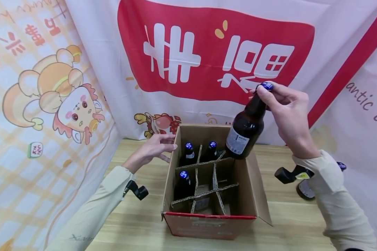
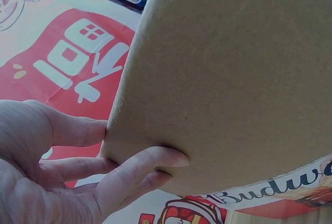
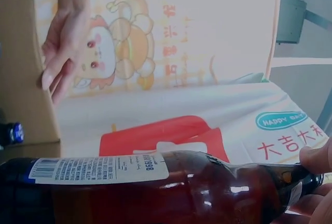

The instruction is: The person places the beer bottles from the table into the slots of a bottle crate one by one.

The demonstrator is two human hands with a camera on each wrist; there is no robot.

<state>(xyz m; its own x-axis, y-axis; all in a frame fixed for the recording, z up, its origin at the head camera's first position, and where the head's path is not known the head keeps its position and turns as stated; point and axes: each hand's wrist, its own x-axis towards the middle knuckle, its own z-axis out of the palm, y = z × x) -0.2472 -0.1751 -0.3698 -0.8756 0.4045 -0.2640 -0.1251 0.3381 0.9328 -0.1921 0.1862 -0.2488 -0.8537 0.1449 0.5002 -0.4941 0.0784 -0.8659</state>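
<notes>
A brown glass bottle (image 1: 249, 125) with a blue cap and a pale label hangs tilted over the far right part of an open cardboard box (image 1: 172, 181). Its neck is pinched by the right hand (image 1: 287, 111); the right wrist view shows the bottle (image 3: 207, 193) lengthwise, with fingertips (image 3: 314, 159) at the neck. The left hand (image 1: 154, 148) rests at the box's far left edge, its fingers pressing the cardboard (image 2: 223, 79) in the left wrist view. Cardboard dividers (image 1: 207, 191) split the box inside. Three blue-capped bottles stand in it: two at the far side, one at the left.
Another bottle (image 1: 306, 190) stands on the wooden table (image 1: 286, 219) to the right, partly hidden behind the right forearm. A box flap (image 1: 262, 191) sticks out on the right side. Printed cloth (image 1: 106, 42) hangs behind and on both sides.
</notes>
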